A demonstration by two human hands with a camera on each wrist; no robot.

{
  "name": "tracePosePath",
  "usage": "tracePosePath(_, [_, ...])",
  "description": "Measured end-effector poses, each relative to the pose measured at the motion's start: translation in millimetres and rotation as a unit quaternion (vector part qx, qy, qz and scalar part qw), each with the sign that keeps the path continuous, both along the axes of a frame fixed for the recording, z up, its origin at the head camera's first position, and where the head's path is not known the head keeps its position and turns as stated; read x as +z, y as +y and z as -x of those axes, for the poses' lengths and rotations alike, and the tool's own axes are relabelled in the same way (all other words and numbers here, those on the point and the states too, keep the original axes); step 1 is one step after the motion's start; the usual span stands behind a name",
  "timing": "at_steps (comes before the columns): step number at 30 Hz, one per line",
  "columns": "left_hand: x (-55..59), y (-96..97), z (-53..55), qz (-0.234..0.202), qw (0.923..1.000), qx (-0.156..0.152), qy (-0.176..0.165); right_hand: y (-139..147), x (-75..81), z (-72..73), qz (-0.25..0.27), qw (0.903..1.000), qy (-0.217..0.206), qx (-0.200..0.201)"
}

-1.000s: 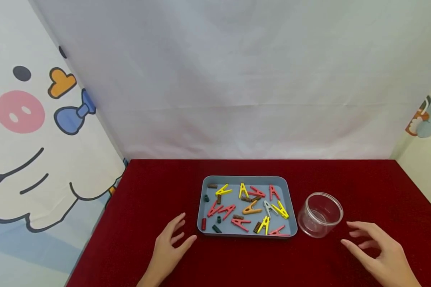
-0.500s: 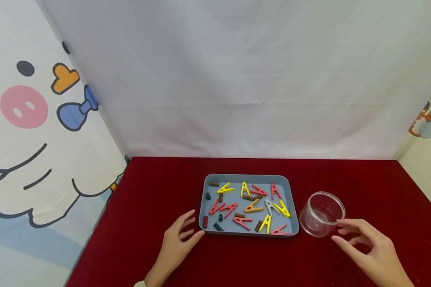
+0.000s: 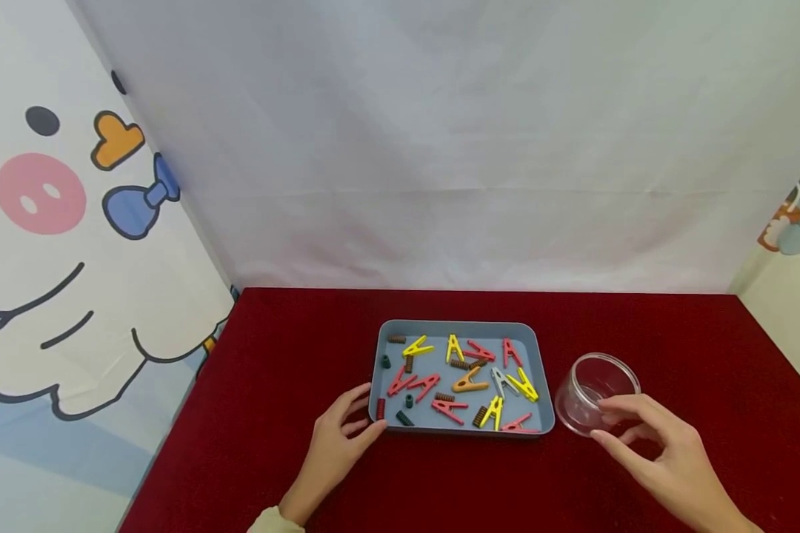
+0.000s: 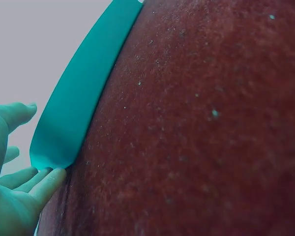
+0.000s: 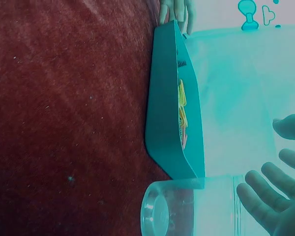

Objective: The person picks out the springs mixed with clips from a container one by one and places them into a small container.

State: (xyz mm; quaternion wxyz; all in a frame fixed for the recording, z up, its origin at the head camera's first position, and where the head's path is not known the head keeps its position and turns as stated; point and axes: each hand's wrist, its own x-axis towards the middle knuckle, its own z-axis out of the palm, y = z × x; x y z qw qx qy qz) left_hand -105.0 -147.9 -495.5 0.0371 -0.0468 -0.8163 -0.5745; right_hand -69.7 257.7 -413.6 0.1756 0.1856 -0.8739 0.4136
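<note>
"Looking across the red bench [image 3: 293, 326], where's the tray [image 3: 443, 372]?"

"Lengthwise left to right, clear jar [image 3: 581, 396] beside its right end."

"And the hands?"

"Left hand [image 3: 336, 437]: grip relaxed, fingers touching the tray's near-left corner. Right hand [image 3: 663, 448]: grip loose, fingers apart, jar just forward-left; whether touching, I can't tell."

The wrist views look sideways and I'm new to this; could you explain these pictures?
There is no machine: a person works with a bare left hand and right hand. One camera, worn on the head, looks forward and down; each wrist wears another, and those show the scene tilted. On the red cloth sits a blue-grey tray of colourful clips and small coils, with a clear container to its right. The left hand touches the tray's near left corner. The right hand is by the container; whether it touches is hard to tell. Neither hand appears to hold anything.
</note>
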Motion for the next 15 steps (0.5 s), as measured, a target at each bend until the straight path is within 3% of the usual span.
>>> tracePosePath(4, [-7.6, -0.4, 4.4, -0.006, 0.9999, -0.008, 0.008, -6.1, 1.3, 4.2, 0.004, 0.9998, 0.003, 0.021])
tracePosePath(8, [-7.3, 1.5, 5.0, -0.005, 0.9999, -0.008, 0.006, -11.9, 1.4, 7.4, 0.001, 0.9997, -0.007, 0.023])
tracePosePath(11, [-0.8, 4.3, 3.6, -0.002, 1.0, -0.006, -0.004, -16.5, 1.9, 10.0, 0.004, 0.9995, 0.006, 0.032])
tracePosePath(15, [15.9, 8.2, -0.5, -0.011, 0.9997, -0.011, -0.018, -21.7, 1.1, 13.2, 0.003, 0.9982, 0.034, 0.049])
